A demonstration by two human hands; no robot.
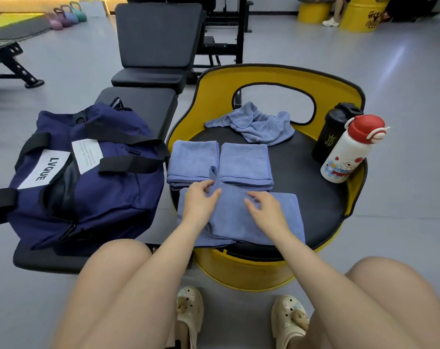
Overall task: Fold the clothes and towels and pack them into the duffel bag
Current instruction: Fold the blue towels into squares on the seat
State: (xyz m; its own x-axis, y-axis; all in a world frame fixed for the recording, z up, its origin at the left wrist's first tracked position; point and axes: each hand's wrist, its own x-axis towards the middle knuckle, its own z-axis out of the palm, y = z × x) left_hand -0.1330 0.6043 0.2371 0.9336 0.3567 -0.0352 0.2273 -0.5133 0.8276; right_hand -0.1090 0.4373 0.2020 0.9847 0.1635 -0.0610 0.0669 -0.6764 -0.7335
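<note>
A blue towel [266, 217] lies partly folded on the near side of the black round seat [314, 187]. My left hand [200, 200] pinches its small hanging loop at the towel's far edge. My right hand [265, 207] hovers over the towel's middle with fingers loosely bent, holding nothing. Two folded blue towels sit side by side behind it, the left folded towel [192, 157] and the right folded towel [246, 162]. A crumpled blue towel [259, 123] lies at the back of the seat. The navy duffel bag [88, 182] rests on a black bench to the left, its zipper looking closed.
A black shaker bottle [332, 132] and a white bottle with a red cap [349, 152] stand at the seat's right edge. The yellow seat back [276, 74] curves behind. The black bench [143, 102] extends left and back. My knees and shoes are below.
</note>
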